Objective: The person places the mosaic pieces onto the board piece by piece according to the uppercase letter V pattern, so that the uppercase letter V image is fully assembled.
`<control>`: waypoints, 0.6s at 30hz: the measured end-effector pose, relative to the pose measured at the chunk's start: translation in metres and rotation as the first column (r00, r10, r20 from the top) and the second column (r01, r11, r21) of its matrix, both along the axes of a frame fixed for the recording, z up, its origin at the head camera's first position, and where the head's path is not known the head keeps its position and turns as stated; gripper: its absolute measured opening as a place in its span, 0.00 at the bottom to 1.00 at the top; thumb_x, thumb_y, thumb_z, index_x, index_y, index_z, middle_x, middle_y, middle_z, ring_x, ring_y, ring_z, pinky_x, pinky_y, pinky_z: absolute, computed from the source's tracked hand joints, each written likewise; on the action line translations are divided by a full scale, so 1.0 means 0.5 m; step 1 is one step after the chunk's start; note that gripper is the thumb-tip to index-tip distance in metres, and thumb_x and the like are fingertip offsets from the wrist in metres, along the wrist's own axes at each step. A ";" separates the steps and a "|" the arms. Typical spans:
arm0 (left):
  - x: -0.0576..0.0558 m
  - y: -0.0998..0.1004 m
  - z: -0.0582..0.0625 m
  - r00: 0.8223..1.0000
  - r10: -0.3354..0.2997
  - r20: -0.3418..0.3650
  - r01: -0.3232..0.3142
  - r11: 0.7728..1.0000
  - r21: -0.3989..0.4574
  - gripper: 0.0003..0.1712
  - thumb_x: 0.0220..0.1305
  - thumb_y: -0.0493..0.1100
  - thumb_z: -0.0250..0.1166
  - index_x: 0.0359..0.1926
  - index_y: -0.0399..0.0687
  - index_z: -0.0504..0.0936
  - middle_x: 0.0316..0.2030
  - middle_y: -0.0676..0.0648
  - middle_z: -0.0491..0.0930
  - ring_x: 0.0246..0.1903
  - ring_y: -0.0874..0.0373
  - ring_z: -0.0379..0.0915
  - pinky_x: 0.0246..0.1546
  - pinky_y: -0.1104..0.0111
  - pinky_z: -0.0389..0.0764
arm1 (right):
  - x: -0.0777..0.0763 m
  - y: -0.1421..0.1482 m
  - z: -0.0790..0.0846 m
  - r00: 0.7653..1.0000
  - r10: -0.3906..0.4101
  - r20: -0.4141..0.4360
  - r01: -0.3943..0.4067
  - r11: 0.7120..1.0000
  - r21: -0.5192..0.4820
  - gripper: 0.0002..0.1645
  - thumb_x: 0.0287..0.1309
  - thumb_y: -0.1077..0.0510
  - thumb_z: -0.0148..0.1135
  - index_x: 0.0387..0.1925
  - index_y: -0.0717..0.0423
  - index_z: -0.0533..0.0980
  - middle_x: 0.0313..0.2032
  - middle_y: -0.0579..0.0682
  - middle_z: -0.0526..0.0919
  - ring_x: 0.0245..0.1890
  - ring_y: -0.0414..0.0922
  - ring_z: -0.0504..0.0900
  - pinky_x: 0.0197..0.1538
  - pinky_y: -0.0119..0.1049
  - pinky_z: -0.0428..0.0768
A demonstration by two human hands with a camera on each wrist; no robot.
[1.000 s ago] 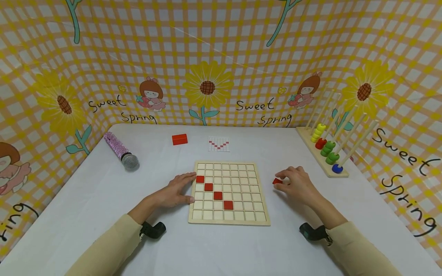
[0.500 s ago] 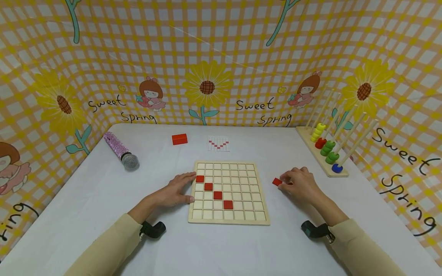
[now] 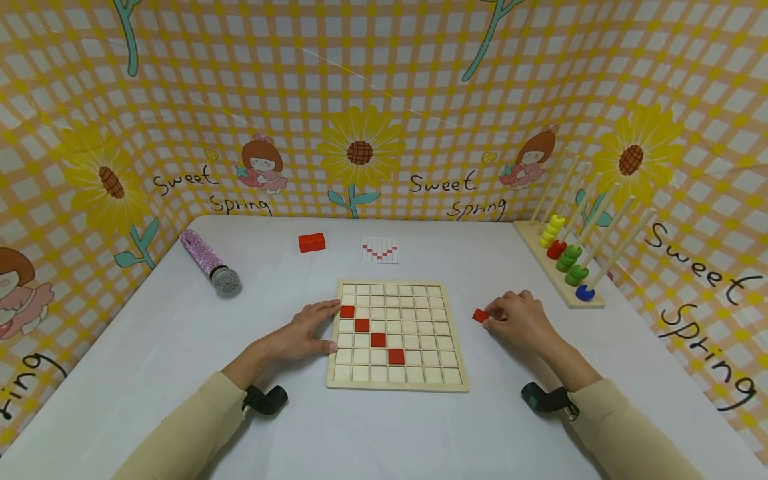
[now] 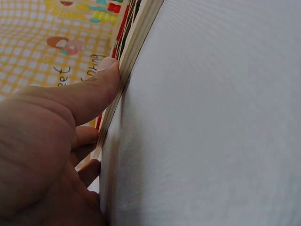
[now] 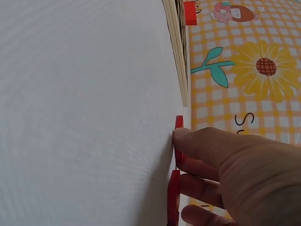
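Right of the pale wooden grid board (image 3: 411,327) on the white worktop (image 3: 384,433) | right hand (image 3: 522,320) had shifted slightly rightward, exposing more of the red square tile (image 3: 481,315) it apparently pinched, off-board | left hand (image 3: 303,335), fingers extended, touched board's edge

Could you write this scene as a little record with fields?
Centre: pale square wooden grid board
On the board: four flat red square tiles, stepping diagonally down rightward
Left hand: touching the board's left edge
Right hand: pinching another red tile, right of the board
Behind the board: red rectangular block; white card printed with red squares
Far left: pink glittery microphone
Far right: wooden peg stand with coloured beads
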State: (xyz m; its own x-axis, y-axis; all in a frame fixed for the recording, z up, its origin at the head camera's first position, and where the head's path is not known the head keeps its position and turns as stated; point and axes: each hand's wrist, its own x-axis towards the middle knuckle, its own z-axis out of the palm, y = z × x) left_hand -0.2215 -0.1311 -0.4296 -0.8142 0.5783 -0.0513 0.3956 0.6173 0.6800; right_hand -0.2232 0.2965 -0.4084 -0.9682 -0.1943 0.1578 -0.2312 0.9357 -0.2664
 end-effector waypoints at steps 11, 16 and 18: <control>-0.001 -0.001 -0.002 1.000 -0.003 -0.006 0.003 1.000 0.001 0.46 0.58 0.50 0.67 0.72 0.42 0.54 0.73 0.44 0.49 0.73 0.40 0.39 0.69 0.41 0.44 | 0.007 -0.011 0.007 1.000 0.023 -0.002 -0.023 0.999 -0.049 0.12 0.49 0.57 0.68 0.37 0.59 0.83 0.36 0.54 0.82 0.41 0.54 0.69 0.42 0.47 0.65; -0.002 0.000 -0.003 1.000 0.006 0.006 -0.006 1.000 0.003 0.46 0.58 0.49 0.67 0.72 0.43 0.54 0.74 0.44 0.48 0.73 0.40 0.38 0.69 0.42 0.44 | 0.017 -0.025 0.018 0.999 0.049 -0.015 -0.050 0.996 -0.074 0.11 0.49 0.57 0.68 0.36 0.57 0.83 0.35 0.53 0.82 0.41 0.52 0.69 0.42 0.44 0.64; -0.001 0.001 -0.002 1.000 0.007 0.004 -0.007 1.000 0.008 0.46 0.58 0.49 0.67 0.72 0.42 0.55 0.73 0.43 0.49 0.73 0.40 0.38 0.69 0.41 0.43 | 0.022 -0.031 0.022 0.998 0.063 -0.028 -0.065 0.995 -0.077 0.11 0.49 0.58 0.67 0.36 0.57 0.83 0.35 0.53 0.82 0.41 0.52 0.69 0.42 0.43 0.63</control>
State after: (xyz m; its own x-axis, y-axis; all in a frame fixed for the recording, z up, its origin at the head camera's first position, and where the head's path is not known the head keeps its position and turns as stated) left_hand -0.2219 -0.1307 -0.4307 -0.8179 0.5732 -0.0500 0.3885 0.6143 0.6868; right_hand -0.2122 0.2810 -0.3975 -0.9496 -0.2417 0.1996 -0.2974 0.8956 -0.3307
